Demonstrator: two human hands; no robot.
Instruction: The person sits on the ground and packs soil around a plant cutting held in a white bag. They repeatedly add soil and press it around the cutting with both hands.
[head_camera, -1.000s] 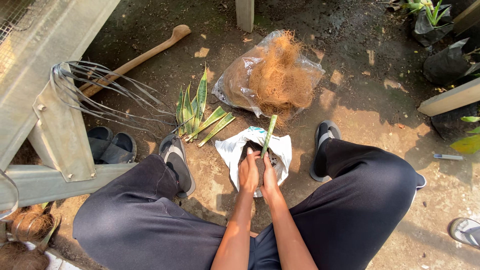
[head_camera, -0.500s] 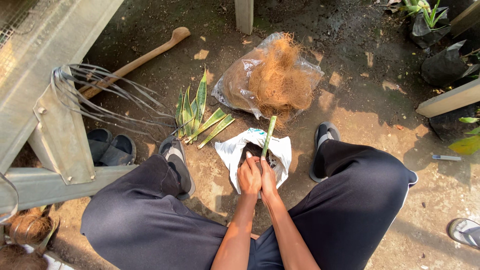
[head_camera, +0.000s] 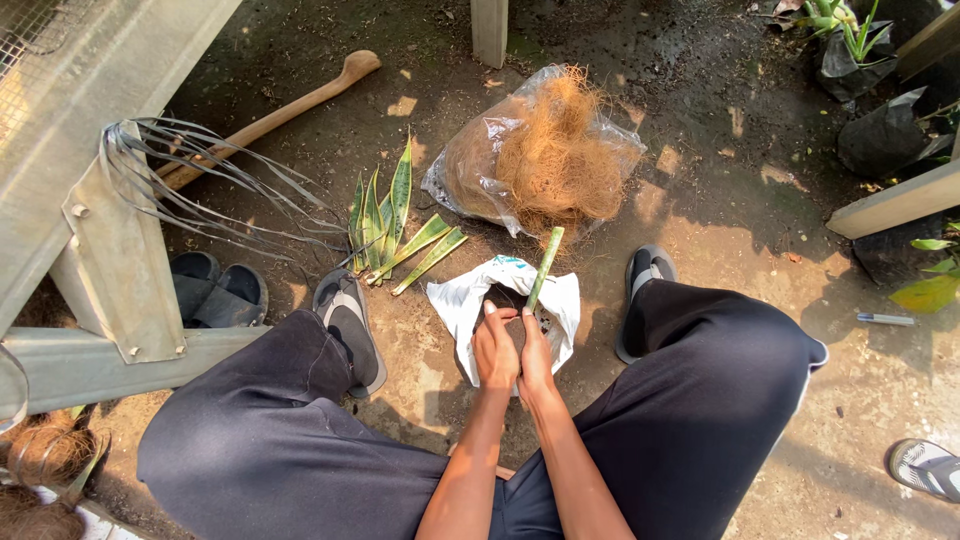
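Grey metal framing (head_camera: 110, 250) stands at the far left, with a wooden tool handle (head_camera: 270, 120) lying on the dirt behind it and a pair of dark sandals (head_camera: 215, 290) beside it. Since half a second ago almost nothing has moved: the hands have stayed pressed together at the bag's mouth, and the leaf cutting stands at the same tilt. Further right, a fan of loose snake-plant leaves (head_camera: 390, 225) lies on the ground. The left hand (head_camera: 496, 350) and right hand (head_camera: 535, 355) sit side by side, fingers curled down into the small white plastic bag (head_camera: 465, 300), which holds dark soil; whether they grip anything inside I cannot tell. One green leaf cutting (head_camera: 545, 265) rises out of that bag, just beyond the right hand's fingertips. Behind it, a clear plastic bag (head_camera: 450, 175) lies open, stuffed with brown coconut fibre (head_camera: 555, 155). At far right, black nursery bags (head_camera: 880, 140) hold small plants.
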